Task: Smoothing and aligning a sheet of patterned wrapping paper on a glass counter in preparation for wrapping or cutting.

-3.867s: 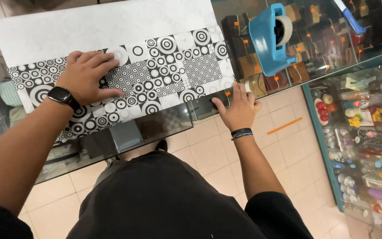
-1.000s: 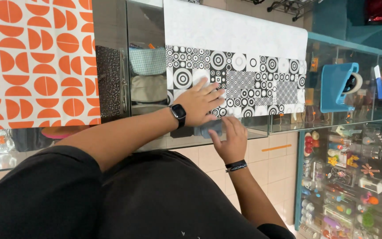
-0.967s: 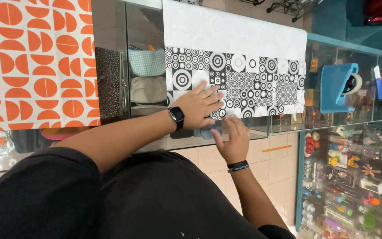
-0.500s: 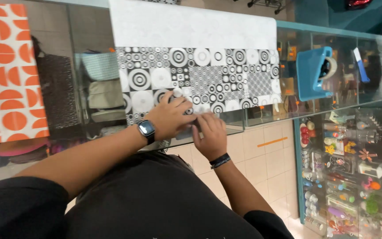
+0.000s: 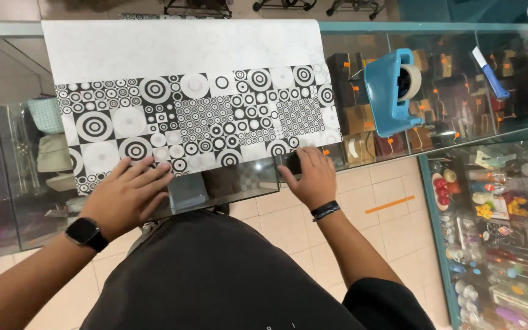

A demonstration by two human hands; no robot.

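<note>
A sheet of wrapping paper (image 5: 197, 116), black-and-white circles on one side and plain white on the other, lies folded on a glass counter (image 5: 239, 189). My left hand (image 5: 126, 195), with a black watch on its wrist, rests flat at the paper's near left edge, fingers spread. My right hand (image 5: 310, 177), with a dark wristband, presses fingertips on the paper's near right corner at the counter's front edge. Neither hand grips anything.
A blue tape dispenser (image 5: 392, 88) stands on the glass to the right of the paper. A blue-handled tool (image 5: 490, 73) lies further right. Boxes and small goods show through the glass; a shelf of colourful items (image 5: 502, 244) runs down the right.
The view has shifted left to right, and the orange-patterned sheet has left the frame. My hands were close together at the paper's middle edge; now they are spread apart to its two near corners.
</note>
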